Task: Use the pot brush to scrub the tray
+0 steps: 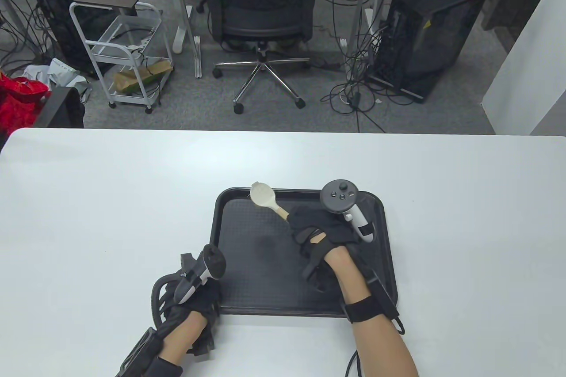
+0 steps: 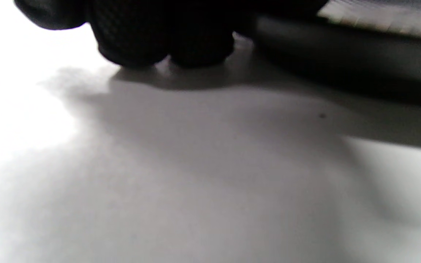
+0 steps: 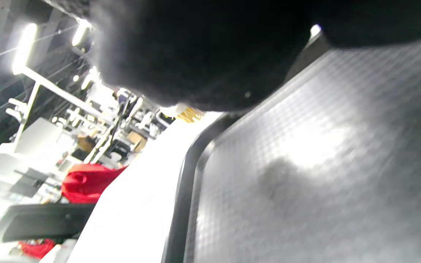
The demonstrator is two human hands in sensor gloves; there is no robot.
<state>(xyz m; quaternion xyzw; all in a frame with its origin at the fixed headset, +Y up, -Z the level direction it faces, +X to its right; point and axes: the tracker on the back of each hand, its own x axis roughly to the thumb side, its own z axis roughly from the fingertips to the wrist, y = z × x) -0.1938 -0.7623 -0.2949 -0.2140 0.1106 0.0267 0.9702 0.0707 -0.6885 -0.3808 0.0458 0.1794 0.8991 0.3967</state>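
A black tray (image 1: 256,262) lies on the white table, near the front edge. My right hand (image 1: 309,226) is over the tray and grips the wooden handle of the pot brush. The brush's pale round head (image 1: 262,194) sits at the tray's far left corner. In the right wrist view the glove (image 3: 203,54) fills the top and the tray's textured floor (image 3: 323,164) lies below it. My left hand (image 1: 194,302) rests at the tray's near left corner. In the left wrist view its fingertips (image 2: 137,47) touch the table beside the tray's rim (image 2: 342,62).
The white table (image 1: 88,218) stretches wide on both sides of the tray. Beyond its far edge are an office chair (image 1: 263,19), a white cart (image 1: 128,54) and computer towers on the floor.
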